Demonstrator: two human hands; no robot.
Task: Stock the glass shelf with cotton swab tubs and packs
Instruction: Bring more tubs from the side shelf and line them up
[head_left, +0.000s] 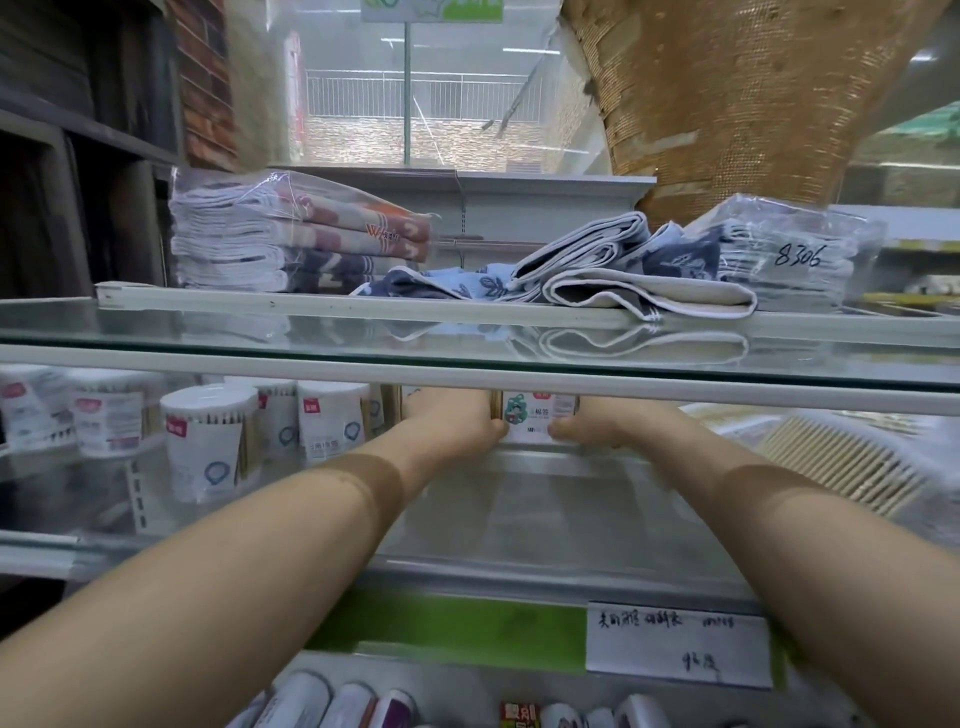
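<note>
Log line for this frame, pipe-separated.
phase: placing | left hand: on pack | right hand: on pack | pack: deep on glass shelf | tubs: to the left

Glossy glass shelf (156, 327), cloth towels (623, 280) in clear plastic, paper-labelled swab tubs (208, 441).

Two bare hands, the left hand (457, 418) and the right hand (597, 423), reach in together. One cotton swab pack (537, 415) sits between them. To the left stand about five cotton swab tubs (208, 441) (the farthest-left ones blur, so the count is unsure). On the shelf above: two wrapped towel stacks (291, 234) and a few loose towels (623, 270).
</note>
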